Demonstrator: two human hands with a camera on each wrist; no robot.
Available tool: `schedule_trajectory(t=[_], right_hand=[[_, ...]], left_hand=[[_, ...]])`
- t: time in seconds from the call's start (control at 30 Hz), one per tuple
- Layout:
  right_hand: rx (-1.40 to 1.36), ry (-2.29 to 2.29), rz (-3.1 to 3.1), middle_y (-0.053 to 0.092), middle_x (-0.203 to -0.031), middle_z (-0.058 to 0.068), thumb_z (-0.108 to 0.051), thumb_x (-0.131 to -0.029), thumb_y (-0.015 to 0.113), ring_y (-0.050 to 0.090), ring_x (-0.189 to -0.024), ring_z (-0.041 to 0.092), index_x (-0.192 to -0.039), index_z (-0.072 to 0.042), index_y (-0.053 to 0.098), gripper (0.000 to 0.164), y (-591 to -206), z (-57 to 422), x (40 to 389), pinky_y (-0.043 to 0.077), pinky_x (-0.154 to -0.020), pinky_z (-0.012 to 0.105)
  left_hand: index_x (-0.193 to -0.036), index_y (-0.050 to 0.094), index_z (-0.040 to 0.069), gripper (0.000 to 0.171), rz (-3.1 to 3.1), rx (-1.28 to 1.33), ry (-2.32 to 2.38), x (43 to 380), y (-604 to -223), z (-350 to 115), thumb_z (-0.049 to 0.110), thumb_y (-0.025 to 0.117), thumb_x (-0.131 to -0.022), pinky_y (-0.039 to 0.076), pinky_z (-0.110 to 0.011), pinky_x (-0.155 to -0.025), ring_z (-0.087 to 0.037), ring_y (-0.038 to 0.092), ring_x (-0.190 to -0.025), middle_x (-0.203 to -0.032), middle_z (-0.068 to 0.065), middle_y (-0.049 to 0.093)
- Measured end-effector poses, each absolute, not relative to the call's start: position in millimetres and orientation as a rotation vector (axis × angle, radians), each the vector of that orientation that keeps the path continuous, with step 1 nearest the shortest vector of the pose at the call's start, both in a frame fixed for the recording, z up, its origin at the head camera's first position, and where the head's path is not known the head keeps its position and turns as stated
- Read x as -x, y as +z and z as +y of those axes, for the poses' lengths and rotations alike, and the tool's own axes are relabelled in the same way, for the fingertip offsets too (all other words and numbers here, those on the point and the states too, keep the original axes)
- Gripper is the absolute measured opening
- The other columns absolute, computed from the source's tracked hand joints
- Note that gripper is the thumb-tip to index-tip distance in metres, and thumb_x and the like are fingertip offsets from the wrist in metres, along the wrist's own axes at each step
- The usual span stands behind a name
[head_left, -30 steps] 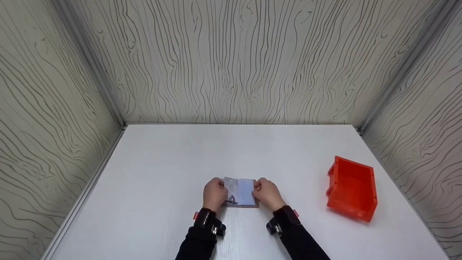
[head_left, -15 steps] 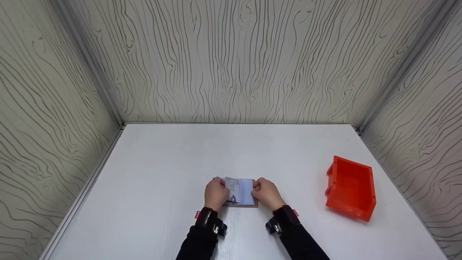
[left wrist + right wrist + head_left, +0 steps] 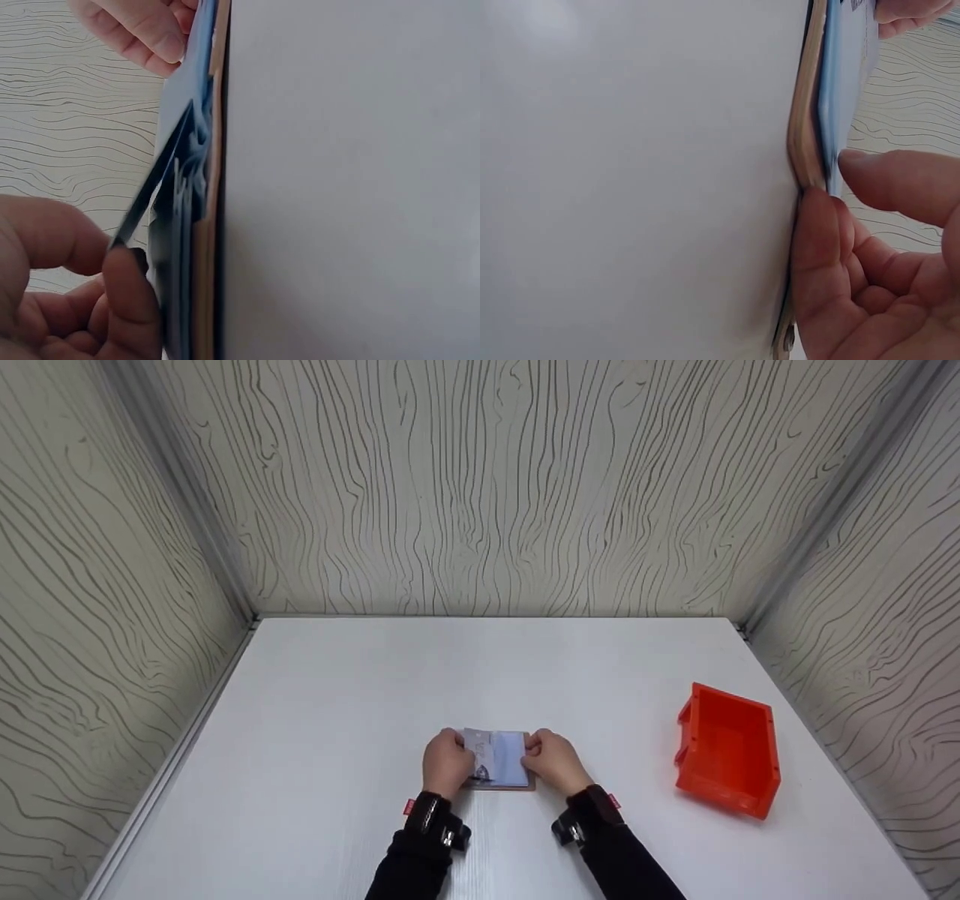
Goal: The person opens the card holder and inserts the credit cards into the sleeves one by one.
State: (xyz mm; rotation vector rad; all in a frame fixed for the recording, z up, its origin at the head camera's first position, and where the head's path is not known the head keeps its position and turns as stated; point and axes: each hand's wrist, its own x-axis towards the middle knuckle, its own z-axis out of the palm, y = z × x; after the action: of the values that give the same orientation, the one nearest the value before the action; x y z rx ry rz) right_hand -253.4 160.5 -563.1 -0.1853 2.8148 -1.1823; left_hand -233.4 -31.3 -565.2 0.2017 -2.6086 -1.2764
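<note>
A brown-covered card holder lies open on the white table in front of me, with pale blue sleeve pages inside. My left hand pinches a thin printed leaf between thumb and finger. In the left wrist view this leaf slants up from the spine, above several stacked sleeves. At the holder's right edge, my right hand pinches the brown cover, its thumb against the pale blue page. A small metal snap shows low in the right wrist view.
A red plastic bin stands at the right side of the white table. Wood-grain patterned panels rise behind the table and on both sides.
My left hand shifts slightly right, then back left, with the leaf still pinched. The right hand stays nearly still at the holder's edge.
</note>
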Motion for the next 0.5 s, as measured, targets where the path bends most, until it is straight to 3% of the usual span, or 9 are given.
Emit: schedule_trajectory(t=[0.5], right_hand=[[0.191, -1.181, 2.817, 0.058, -0.079, 0.003, -0.003, -0.080, 0.071, 0.054, -0.073, 0.017, -0.092, 0.000, 0.060, 0.017, -560.7, 160.6, 251.3, 0.046, -0.065, 0.030]], left_hand=[[-0.074, 0.055, 0.003, 0.011, -2.637, -0.207, -1.301, 230.5, -561.9, -31.7, -0.003, 0.062, -0.068, 0.045, -0.038, -0.060, -0.022, 0.051, -0.063, -0.068, -0.005, 0.055]])
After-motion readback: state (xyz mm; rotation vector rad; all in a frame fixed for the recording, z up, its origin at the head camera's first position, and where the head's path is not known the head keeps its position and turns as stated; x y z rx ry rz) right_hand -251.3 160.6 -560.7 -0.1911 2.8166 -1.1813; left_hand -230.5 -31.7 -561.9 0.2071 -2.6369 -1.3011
